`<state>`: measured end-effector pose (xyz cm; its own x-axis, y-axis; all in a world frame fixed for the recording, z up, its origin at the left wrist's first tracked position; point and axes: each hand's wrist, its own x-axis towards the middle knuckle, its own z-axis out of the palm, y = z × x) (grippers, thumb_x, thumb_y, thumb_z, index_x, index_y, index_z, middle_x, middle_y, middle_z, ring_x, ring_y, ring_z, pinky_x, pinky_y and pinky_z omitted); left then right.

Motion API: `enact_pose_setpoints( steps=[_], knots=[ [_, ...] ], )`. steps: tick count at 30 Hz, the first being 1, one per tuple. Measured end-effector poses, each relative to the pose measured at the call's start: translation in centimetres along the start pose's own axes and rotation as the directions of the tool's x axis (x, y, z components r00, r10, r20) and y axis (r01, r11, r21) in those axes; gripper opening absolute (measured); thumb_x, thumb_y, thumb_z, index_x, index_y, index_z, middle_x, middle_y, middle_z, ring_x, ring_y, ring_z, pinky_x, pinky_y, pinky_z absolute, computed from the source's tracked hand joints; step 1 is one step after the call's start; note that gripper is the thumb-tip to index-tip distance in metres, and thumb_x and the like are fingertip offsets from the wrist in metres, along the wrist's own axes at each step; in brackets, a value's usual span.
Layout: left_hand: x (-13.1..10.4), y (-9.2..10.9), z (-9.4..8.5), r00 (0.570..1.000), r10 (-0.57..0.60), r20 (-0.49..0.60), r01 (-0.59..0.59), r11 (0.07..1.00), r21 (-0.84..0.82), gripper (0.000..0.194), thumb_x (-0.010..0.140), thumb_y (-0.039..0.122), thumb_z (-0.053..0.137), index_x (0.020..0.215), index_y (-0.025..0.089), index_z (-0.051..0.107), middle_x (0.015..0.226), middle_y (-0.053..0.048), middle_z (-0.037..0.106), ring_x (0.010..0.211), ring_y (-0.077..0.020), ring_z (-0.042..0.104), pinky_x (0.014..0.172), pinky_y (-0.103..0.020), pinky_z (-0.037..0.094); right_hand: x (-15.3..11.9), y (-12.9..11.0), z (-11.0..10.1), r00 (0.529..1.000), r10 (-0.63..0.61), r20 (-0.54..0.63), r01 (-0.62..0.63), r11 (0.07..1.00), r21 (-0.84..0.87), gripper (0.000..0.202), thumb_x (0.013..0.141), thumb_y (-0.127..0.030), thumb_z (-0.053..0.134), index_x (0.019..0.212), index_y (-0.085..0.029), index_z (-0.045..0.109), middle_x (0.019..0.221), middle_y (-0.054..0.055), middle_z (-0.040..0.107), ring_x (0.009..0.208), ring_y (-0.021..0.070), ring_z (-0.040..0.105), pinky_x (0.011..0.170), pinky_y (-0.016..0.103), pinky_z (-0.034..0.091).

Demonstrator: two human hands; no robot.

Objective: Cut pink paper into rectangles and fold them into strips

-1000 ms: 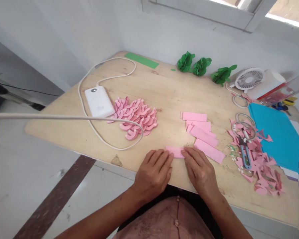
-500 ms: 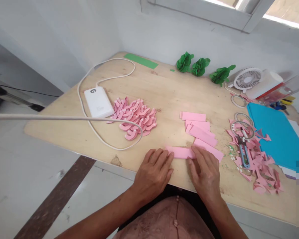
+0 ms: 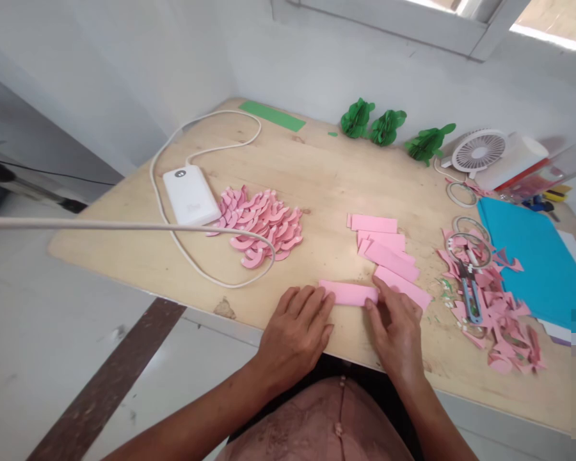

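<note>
A folded pink paper strip (image 3: 348, 293) lies on the wooden table between my hands. My left hand (image 3: 295, 330) rests with its fingers stretched out on the table, fingertips pressing the strip's left end. At the other end, my right hand (image 3: 397, 323) pinches the strip's corner between thumb and index finger. Just beyond it are several more pink paper strips (image 3: 388, 256), loosely overlapping. A heap of curved pink paper pieces (image 3: 269, 224) sits farther left.
A white power bank (image 3: 191, 197) trails a cable across the table. To the right, scissors (image 3: 470, 294) lie on pink paper scraps (image 3: 504, 320) beside blue sheets (image 3: 532, 262). Green paper clusters (image 3: 388, 128) and a small fan (image 3: 480, 153) stand by the wall.
My right hand has shifted slightly to the right along the strip, its fingers now at the very end. My left hand has stayed in place.
</note>
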<state>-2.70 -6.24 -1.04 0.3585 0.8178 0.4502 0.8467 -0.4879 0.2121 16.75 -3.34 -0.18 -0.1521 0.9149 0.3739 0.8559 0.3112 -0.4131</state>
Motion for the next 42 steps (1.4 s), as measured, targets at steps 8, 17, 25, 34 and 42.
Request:
enact_pose_setpoints(
  steps=[8,17,25,34,42],
  knots=[
    [-0.6,0.1,0.1,1.0,-0.004,-0.007,0.003,1.0,-0.003,0.037,0.09,0.022,0.048,0.124,0.011,0.058,0.136,-0.012,0.055,0.118,-0.0279,0.052,0.1,-0.046,0.038,0.1,-0.3,0.1,0.999,-0.029,-0.022,0.028,0.998,-0.054,0.031,0.095,-0.03,0.044,0.119,-0.017,0.06,0.096,0.009,0.068,0.094,0.0248,0.058,0.084,0.04,0.037],
    [-0.5,0.1,0.1,1.0,-0.007,-0.003,0.007,1.0,-0.002,0.037,0.09,0.022,0.049,0.124,0.012,0.059,0.133,-0.012,0.057,0.117,-0.0276,0.053,0.099,-0.046,0.039,0.1,-0.1,0.3,0.998,-0.049,-0.04,0.047,0.998,-0.047,0.028,0.094,-0.029,0.046,0.116,-0.02,0.062,0.103,0.009,0.069,0.095,0.0245,0.058,0.084,0.04,0.038],
    [-0.5,0.1,0.2,1.0,-0.008,-0.002,0.008,1.0,0.005,0.036,0.09,0.023,0.049,0.124,0.013,0.059,0.133,-0.011,0.058,0.117,-0.0273,0.053,0.099,-0.046,0.038,0.1,-0.1,0.3,0.999,-0.028,-0.025,0.027,0.999,-0.044,0.027,0.094,-0.029,0.047,0.114,-0.019,0.062,0.098,0.009,0.068,0.093,0.0243,0.057,0.083,0.039,0.037],
    [-0.4,0.2,0.1,1.0,-0.007,0.002,0.007,1.0,0.017,0.036,0.09,0.022,0.049,0.124,0.013,0.059,0.132,-0.011,0.059,0.116,-0.0279,0.054,0.097,-0.046,0.04,-0.1,-0.4,-0.1,0.982,-0.144,-0.121,0.119,0.974,-0.19,0.033,0.091,-0.024,0.051,0.123,-0.02,0.057,0.113,0.012,0.064,0.1,0.0264,0.057,0.086,0.042,0.039],
    [-0.4,0.2,0.1,1.0,0.007,-0.006,-0.007,1.0,0.02,0.034,0.089,0.02,0.05,0.121,0.015,0.061,0.13,-0.012,0.059,0.115,-0.0281,0.055,0.095,-0.047,0.041,-1.1,-2.5,-0.5,0.929,-0.362,0.078,0.37,0.917,-0.148,0.029,0.087,-0.017,0.054,0.114,-0.022,0.063,0.131,0.012,0.055,0.124,0.0318,0.043,0.098,0.05,0.037]
  ],
)
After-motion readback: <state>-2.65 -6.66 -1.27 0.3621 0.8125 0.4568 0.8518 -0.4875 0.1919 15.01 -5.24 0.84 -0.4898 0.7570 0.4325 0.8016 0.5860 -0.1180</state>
